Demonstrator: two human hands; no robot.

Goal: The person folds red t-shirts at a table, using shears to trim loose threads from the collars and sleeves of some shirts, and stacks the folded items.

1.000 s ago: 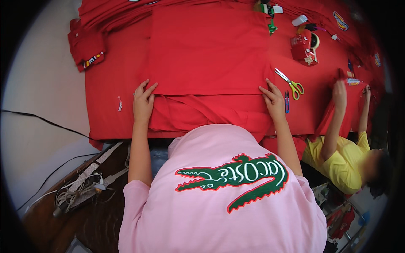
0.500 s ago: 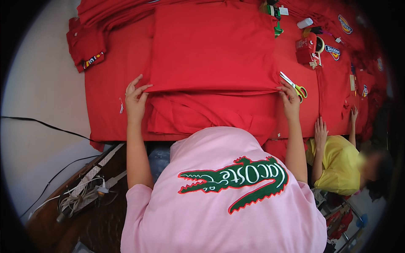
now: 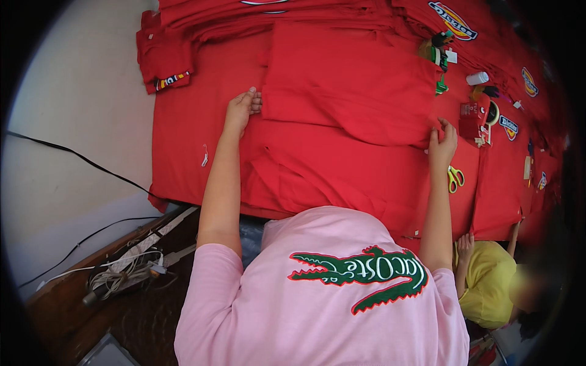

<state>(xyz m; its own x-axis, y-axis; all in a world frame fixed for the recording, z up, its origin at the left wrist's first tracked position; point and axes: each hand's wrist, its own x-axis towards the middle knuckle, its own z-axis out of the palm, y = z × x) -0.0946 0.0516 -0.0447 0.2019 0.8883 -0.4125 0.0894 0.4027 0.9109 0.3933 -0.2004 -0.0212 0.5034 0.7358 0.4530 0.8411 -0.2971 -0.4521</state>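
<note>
Gripping folded red garment [image 3: 348,91] at both side edges: left hand [image 3: 240,111] fingers curled over left edge, right hand [image 3: 442,144] pinching right edge. Garment lying flat on red-covered table [image 3: 183,152], atop spread red cloth. Yellow-handled scissors [image 3: 455,179] just right of garment, below right hand. Red tape dispenser [image 3: 476,119] right of garment.

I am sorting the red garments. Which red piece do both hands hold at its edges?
The folded red panel in the middle of the table: the left hand grips its left edge, the right hand its right corner. The small folded red garment at the far left lies untouched.
</note>
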